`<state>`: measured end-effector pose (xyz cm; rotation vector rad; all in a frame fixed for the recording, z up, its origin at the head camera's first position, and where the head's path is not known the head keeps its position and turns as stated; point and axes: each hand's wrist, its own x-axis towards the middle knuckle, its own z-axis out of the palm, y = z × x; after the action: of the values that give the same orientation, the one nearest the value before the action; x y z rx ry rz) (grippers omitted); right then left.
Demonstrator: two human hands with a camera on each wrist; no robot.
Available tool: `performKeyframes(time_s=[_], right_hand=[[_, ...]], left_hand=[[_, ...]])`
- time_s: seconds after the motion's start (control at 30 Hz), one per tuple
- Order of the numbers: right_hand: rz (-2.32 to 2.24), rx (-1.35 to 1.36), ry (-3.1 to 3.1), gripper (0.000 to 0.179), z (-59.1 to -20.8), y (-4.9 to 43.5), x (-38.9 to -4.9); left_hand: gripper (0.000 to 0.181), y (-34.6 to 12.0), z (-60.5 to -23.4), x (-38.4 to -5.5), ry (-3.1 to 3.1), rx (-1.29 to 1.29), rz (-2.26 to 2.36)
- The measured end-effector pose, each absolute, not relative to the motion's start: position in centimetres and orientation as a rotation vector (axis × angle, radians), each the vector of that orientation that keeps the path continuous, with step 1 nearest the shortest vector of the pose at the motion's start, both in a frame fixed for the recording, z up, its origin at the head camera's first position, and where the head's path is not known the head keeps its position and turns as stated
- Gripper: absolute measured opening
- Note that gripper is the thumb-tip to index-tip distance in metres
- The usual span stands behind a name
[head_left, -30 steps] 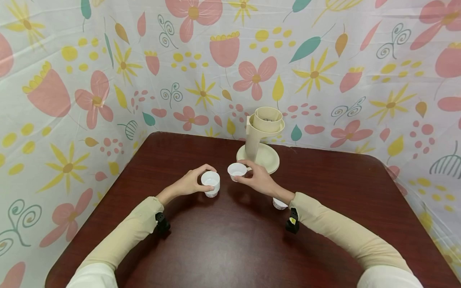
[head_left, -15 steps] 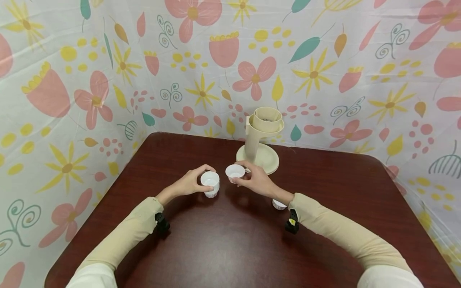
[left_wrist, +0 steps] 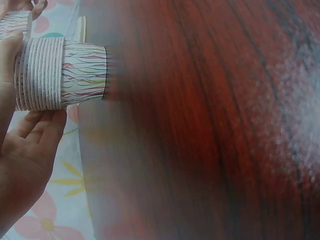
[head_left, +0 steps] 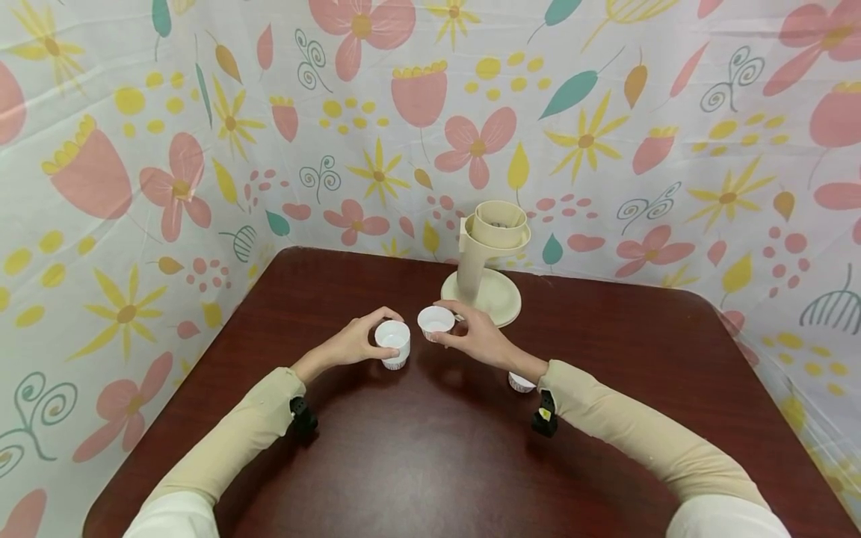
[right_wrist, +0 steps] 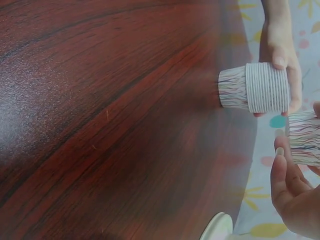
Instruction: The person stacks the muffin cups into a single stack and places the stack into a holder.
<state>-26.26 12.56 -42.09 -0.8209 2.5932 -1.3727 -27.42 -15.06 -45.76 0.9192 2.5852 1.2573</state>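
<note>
My left hand [head_left: 353, 342] grips a nested stack of white paper baking cups [left_wrist: 82, 72], thumb on the near side and fingers round the far side. Wavy coloured lines mark the lowest cup, and rolled rims pile up above it. The stack is upright, its base close over the table. Just to the right, my right hand [head_left: 480, 338] pinches a single paper baking cup [head_left: 436, 320] between thumb and fingers, mouth up and slightly higher than the table. The right wrist view shows that cup's lined side [right_wrist: 306, 137] next to the stack, a small gap between them.
Behind the right hand stands a cream stand [head_left: 471, 269] with a round base and a ring bearing a cream cup-shaped container [head_left: 501, 224]. Another white baking cup [head_left: 521, 383] sits on the dark wooden table [head_left: 410, 463], partly behind the right wrist. A flowered cloth [head_left: 282, 187] hangs behind.
My right hand has shifted the single cup slightly left, towards the stack, and its mouth has tipped a little. The left hand and its stack have stayed in place.
</note>
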Motion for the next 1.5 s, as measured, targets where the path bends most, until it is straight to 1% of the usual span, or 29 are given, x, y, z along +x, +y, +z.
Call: performKeyframes(time_s=[0.37,0.7,0.9,1.03,1.13,1.5], right_hand=[[-1.247,-0.956,2.693,0.06,-41.7,11.8,-26.6],[-1.25,-0.946,2.654,0.06,-41.9,11.7,-27.0],[-1.335,-0.931,2.648,0.06,-41.3,11.1,-26.8],[-1.369,-1.028,2.594,0.06,-41.4,10.6,-26.8],[-1.375,-1.078,2.539,0.063,-41.8,10.5,-27.1],[-1.241,-1.164,2.561,0.065,-41.4,9.1,-27.1]], left_hand=[[0.051,-15.1,-45.8,-27.6,2.57,0.924,1.279],[0.051,-15.3,-45.7,-27.5,2.558,0.914,1.288],[0.051,-15.2,-45.7,-27.6,2.563,0.932,1.287],[0.051,-15.3,-45.8,-27.5,2.554,0.912,1.276],[0.052,-15.3,-45.7,-27.4,2.556,0.904,1.266],[0.055,-15.2,-45.7,-27.4,2.563,0.905,1.295]])
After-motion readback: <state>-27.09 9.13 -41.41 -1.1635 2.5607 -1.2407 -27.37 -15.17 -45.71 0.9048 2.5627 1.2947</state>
